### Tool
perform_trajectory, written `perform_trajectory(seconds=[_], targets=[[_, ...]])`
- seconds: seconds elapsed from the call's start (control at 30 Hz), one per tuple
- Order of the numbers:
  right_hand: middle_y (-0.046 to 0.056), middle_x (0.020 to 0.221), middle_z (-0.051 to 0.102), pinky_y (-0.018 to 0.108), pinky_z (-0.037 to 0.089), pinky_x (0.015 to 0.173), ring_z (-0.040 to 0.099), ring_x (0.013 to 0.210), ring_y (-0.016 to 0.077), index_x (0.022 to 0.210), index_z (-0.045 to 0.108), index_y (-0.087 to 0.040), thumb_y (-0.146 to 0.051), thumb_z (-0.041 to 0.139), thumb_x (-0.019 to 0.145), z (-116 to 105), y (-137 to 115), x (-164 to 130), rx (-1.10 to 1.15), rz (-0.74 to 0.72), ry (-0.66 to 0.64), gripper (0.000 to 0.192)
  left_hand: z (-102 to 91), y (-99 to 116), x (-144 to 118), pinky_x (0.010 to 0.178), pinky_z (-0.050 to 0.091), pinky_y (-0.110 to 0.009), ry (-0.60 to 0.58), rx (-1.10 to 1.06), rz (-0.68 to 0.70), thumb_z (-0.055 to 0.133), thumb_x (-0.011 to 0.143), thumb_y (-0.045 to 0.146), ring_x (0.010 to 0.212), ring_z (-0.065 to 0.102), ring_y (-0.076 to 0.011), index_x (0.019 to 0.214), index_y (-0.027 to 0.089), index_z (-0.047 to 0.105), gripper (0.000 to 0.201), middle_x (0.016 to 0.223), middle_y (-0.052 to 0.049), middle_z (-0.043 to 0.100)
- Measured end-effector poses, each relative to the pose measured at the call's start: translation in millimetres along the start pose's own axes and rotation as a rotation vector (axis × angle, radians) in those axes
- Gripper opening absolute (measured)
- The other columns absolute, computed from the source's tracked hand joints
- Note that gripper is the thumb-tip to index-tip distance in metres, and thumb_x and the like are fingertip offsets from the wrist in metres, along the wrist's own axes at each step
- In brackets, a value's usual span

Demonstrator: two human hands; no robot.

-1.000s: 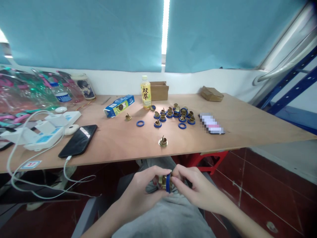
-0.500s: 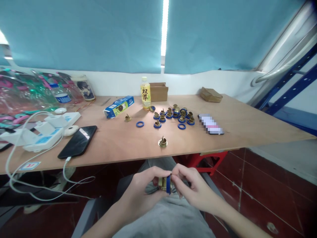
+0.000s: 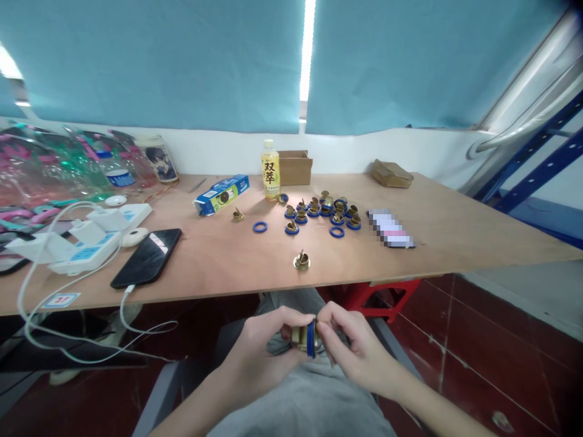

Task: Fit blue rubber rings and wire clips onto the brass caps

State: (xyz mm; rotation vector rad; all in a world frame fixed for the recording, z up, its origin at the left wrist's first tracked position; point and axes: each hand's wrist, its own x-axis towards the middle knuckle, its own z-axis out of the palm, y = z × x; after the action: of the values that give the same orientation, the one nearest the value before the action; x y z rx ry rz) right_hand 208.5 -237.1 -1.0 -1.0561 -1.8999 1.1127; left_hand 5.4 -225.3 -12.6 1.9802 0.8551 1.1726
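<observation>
Over my lap, my left hand [image 3: 268, 343] grips a brass-coloured metal fitting [image 3: 299, 337] between thumb and fingers. A blue ring [image 3: 311, 338] sits around the fitting near its right end. My right hand [image 3: 350, 343] pinches that same end, thumb and forefinger against the rim by the ring. Fingertips partly cover both parts. On the table just beyond my hands stands a brass fitting [image 3: 302, 261] without a ring. Another bare fitting [image 3: 237, 215] lies farther left. Two loose blue rings, one on the left [image 3: 260, 227] and one on the right [image 3: 337, 232], lie flat.
Several fittings with blue rings [image 3: 325, 209] cluster mid-table. Behind them are a yellow drink bottle [image 3: 270, 173], a cardboard box [image 3: 295, 168] and a blue carton [image 3: 221, 194]. A black phone [image 3: 148, 258], cables and a power strip [image 3: 93, 249] lie left, another phone [image 3: 392, 229] right.
The view has shifted slightly, so the table things appear a little farther right. Both hands keep almost the same hold on the fitting and its blue ring.
</observation>
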Motion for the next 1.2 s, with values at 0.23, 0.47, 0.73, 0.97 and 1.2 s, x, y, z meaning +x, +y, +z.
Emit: perform_trajectory(seconds=[0.23, 0.47, 0.73, 0.97, 1.2], targets=[[-0.005, 0.064, 0.045, 0.023, 0.033, 0.053, 0.044, 0.055, 0.0102, 0.081, 0.048, -0.02, -0.03, 0.043, 0.103, -6, -9, -1, -0.085, -0.05, 0.033, 0.024, 5.1, -4, -4, 0.061, 0.056, -0.02, -0.038, 0.031, 0.05, 0.082, 0.072, 0.012, 0.063, 0.071, -0.0137, 0.106, 0.022, 0.066, 0.039, 0.079, 0.0, 0.076], [-0.006, 0.061, 0.04, 0.024, 0.029, 0.051, 0.038, 0.053, 0.0097, 0.075, 0.045, -0.021, -0.026, 0.045, 0.1, -6, -5, 2, -0.064, -0.04, 0.038, 0.025, 5.0, -4, -3, 0.062, 0.057, -0.021, 0.058, 0.111, 0.107, 0.079, 0.073, 0.009, 0.067, 0.073, -0.0153, 0.11, 0.025, 0.065, 0.043, 0.083, 0.001, 0.078], [-0.005, 0.055, 0.048, 0.023, 0.029, 0.048, 0.043, 0.049, 0.0102, 0.076, 0.046, -0.021, -0.033, 0.042, 0.103, -4, -4, 0, 0.063, 0.033, -0.001, 0.031, 6.9, -3, -4, 0.062, 0.056, -0.02, 0.062, 0.077, 0.083, 0.078, 0.074, 0.008, 0.065, 0.071, -0.0136, 0.11, 0.026, 0.065, 0.042, 0.081, 0.003, 0.076], [-0.006, 0.048, 0.048, 0.021, 0.032, 0.046, 0.044, 0.041, 0.0084, 0.075, 0.051, -0.018, -0.045, 0.051, 0.1, -2, -2, 2, 0.365, 0.081, -0.015, 0.036, 8.8, -3, -3, 0.059, 0.056, -0.021, 0.055, 0.057, 0.104, 0.074, 0.074, 0.004, 0.062, 0.07, -0.0138, 0.111, 0.026, 0.064, 0.044, 0.079, 0.003, 0.075], [-0.007, 0.045, 0.052, 0.016, 0.03, 0.038, 0.046, 0.034, 0.0059, 0.074, 0.056, -0.016, -0.042, 0.065, 0.093, -2, 7, 5, 0.709, 0.144, -0.106, 0.034, 10.5, -4, -2, 0.06, 0.056, -0.02, 0.063, 0.036, 0.107, 0.072, 0.075, 0.001, 0.064, 0.072, -0.0136, 0.11, 0.024, 0.065, 0.043, 0.08, 0.002, 0.076]])
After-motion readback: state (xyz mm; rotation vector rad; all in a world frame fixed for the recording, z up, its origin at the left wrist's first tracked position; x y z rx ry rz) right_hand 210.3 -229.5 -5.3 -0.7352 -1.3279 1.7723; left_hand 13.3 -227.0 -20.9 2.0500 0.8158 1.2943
